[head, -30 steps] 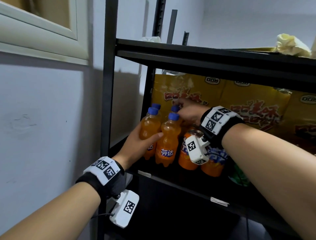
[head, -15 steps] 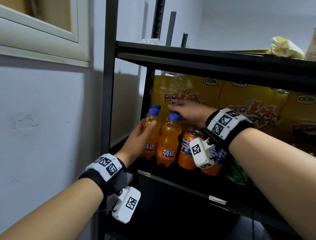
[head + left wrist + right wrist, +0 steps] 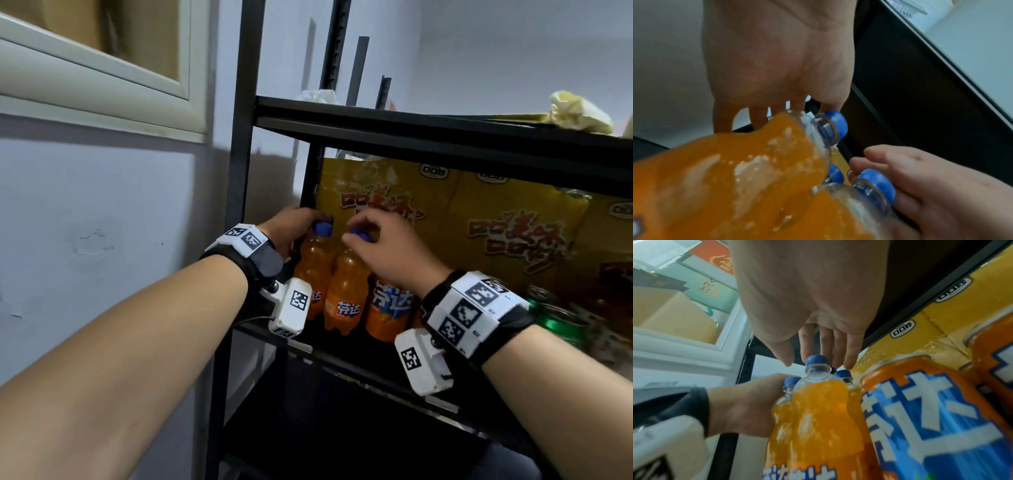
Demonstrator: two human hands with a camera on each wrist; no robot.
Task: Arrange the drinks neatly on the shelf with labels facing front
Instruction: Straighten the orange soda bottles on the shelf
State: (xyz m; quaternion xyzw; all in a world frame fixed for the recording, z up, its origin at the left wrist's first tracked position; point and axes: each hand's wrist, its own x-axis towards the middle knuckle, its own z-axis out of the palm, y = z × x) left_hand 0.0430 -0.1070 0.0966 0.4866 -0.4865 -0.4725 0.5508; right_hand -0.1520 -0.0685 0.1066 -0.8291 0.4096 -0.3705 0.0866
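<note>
Standing at the left end of the black shelf [image 3: 346, 373], two orange soda bottles sit side by side, labels toward the front. The left hand [image 3: 291, 228] reaches in beside the left bottle [image 3: 313, 270], its fingers curved around the neck just under the blue cap. Next to it, the right hand [image 3: 390, 253] hovers over the right bottle [image 3: 346, 294], fingertips loosely curled about its cap; whether they actually pinch it cannot be told. Further right stands an orange can [image 3: 388, 308], then green cans [image 3: 555, 315], with yellow packages [image 3: 507, 219] behind.
</note>
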